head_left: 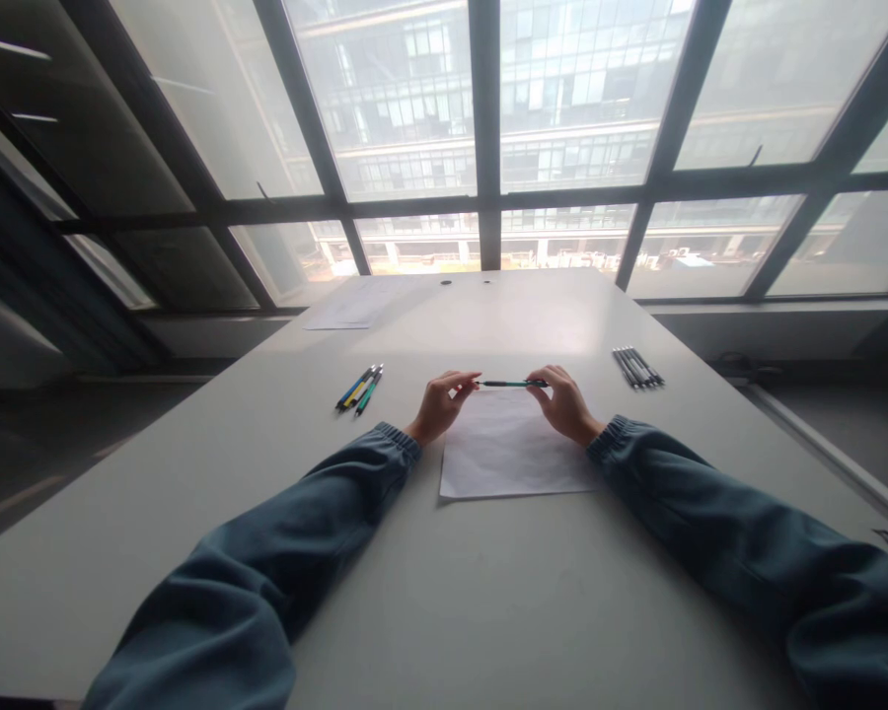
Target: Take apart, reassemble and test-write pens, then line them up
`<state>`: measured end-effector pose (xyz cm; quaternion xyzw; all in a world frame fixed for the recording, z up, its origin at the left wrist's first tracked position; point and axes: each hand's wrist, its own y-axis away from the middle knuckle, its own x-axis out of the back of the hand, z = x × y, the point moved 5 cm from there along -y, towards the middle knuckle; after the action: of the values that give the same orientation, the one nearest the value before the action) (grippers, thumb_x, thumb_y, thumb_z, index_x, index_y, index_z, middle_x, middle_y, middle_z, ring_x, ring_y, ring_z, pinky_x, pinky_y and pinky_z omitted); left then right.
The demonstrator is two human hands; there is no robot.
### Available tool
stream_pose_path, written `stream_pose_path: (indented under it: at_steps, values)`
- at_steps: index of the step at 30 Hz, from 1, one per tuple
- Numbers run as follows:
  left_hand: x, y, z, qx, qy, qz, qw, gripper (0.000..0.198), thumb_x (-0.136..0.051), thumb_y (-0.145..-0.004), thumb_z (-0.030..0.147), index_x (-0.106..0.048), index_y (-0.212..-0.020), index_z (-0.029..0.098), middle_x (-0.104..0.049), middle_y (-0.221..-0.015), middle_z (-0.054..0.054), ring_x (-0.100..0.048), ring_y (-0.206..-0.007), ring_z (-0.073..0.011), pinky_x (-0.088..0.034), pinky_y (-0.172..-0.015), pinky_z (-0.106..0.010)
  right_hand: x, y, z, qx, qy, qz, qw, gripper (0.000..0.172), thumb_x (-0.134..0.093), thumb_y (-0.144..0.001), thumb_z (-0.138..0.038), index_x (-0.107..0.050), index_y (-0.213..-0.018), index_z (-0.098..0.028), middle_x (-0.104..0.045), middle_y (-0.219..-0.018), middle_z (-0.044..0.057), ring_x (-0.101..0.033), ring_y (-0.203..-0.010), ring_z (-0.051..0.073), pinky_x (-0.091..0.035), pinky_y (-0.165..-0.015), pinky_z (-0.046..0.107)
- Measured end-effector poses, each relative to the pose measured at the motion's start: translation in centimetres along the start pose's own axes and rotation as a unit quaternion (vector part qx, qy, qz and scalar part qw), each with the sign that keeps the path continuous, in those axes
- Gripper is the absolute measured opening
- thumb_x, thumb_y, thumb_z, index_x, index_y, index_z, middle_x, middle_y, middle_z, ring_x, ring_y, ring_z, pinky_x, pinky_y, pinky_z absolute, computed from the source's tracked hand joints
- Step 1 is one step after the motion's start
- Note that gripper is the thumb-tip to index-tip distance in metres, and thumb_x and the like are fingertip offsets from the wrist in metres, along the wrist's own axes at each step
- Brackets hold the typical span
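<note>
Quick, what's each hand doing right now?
Left hand: closed, fingertips at one end of the green-and-black pen.
Right hand: closed, holding the pen's other end.

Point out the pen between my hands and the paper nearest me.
Pen (506, 383): head view, middle of its barrel.
Paper (514, 456): head view, middle of its visible sheet.

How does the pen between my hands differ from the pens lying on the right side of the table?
Colour: the held pen shows green with black; the pens on the right look grey and black.
Pose: the held pen lies nearly level across the view; the pens on the right slant.
Support: the held pen is up between both hands' fingers; the pens on the right rest on the table.
All are slender.
</note>
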<state>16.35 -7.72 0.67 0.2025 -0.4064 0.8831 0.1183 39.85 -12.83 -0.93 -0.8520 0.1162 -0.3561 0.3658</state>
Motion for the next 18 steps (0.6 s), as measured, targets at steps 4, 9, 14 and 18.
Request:
stream_pose_path:
  at_steps: [4,9,14,18]
  values:
    - [0.23,0.03,-0.4,0.022,-0.007,0.031,0.999,0.016,-0.071,-0.089,0.033,-0.076,-0.096,0.019,-0.077,-0.09,-0.006,-0.068,-0.077,-0.0176,-0.055,-0.073,-0.032,0.02,0.02,-0.1,0.005,-0.002,0.003,1.0,0.006,-0.061,-0.092,-0.023,-0.067,-0.092,-0.022,-0.067,-0.09,0.007,-0.059,-0.089,0.026,-0.048,-0.084,0.041]
    - [0.3,-0.01,-0.23,0.023,-0.011,0.025,0.999,0.013,-0.072,-0.087,0.031,-0.075,-0.088,0.019,-0.076,-0.087,-0.005,-0.067,-0.075,-0.0168,-0.055,-0.072,-0.031,0.03,0.02,-0.16,0.002,-0.003,0.001,1.0,0.006,-0.061,-0.092,-0.024,-0.067,-0.093,-0.023,-0.067,-0.091,0.008,-0.059,-0.089,0.026,-0.048,-0.084,0.041]
    - [0.26,0.03,-0.16,0.019,-0.01,0.021,1.0,0.014,-0.07,-0.089,0.032,-0.075,-0.088,0.019,-0.076,-0.088,-0.005,-0.067,-0.075,-0.0164,-0.055,-0.072,-0.031,0.02,0.02,-0.09,-0.002,-0.003,0.0,1.0,0.007,-0.061,-0.092,-0.025,-0.068,-0.092,-0.022,-0.067,-0.091,0.008,-0.059,-0.09,0.027,-0.048,-0.085,0.042]
    - [0.21,0.03,-0.28,0.014,-0.009,0.017,1.0,0.017,-0.068,-0.09,0.034,-0.075,-0.089,0.019,-0.076,-0.087,-0.005,-0.067,-0.076,-0.0164,-0.054,-0.071,-0.03,0.04,0.02,-0.12,-0.002,0.0,0.003,1.0,0.008,-0.061,-0.092,-0.024,-0.068,-0.093,-0.022,-0.068,-0.091,0.008,-0.059,-0.09,0.026,-0.048,-0.085,0.042]
